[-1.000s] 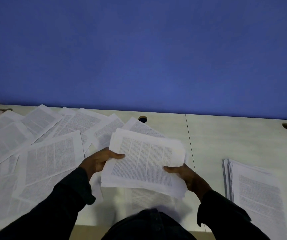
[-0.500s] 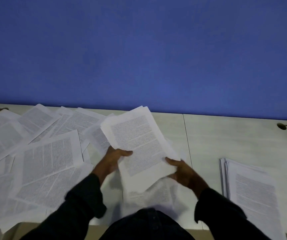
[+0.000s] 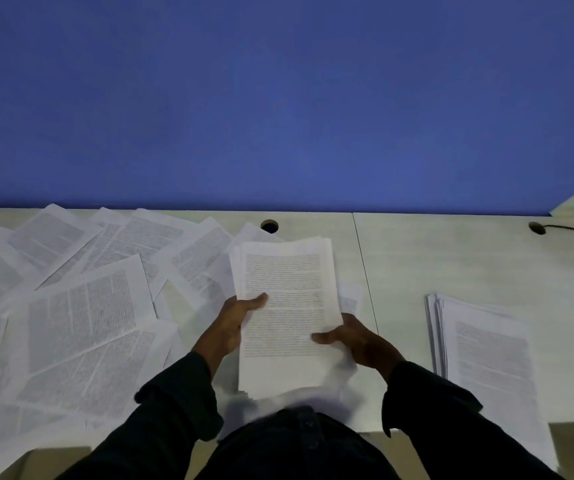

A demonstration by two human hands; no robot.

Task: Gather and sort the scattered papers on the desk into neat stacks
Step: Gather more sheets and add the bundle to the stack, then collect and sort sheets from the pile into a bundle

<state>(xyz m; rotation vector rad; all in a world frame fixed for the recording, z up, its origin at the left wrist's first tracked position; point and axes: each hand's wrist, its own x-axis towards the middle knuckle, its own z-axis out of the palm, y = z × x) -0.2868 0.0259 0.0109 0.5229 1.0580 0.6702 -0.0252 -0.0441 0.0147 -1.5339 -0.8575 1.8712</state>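
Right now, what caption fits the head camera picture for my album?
Both hands, left and right, hold a bundle of printed pages between scattered papers and a neat stack.

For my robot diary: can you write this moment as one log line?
both hands: left hand, right hand hold paper bundle | loose sheets left | stack right

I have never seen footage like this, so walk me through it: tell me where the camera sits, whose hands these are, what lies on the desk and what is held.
The camera sits on a person's head, looking forward and down. No machine: two bare hands in dark sleeves. The left hand and right hand grip a bundle of printed pages by its sides, above the pale desk. Loose printed sheets lie overlapping on the left; a gathered stack lies on the right. Behind stands a blue wall.
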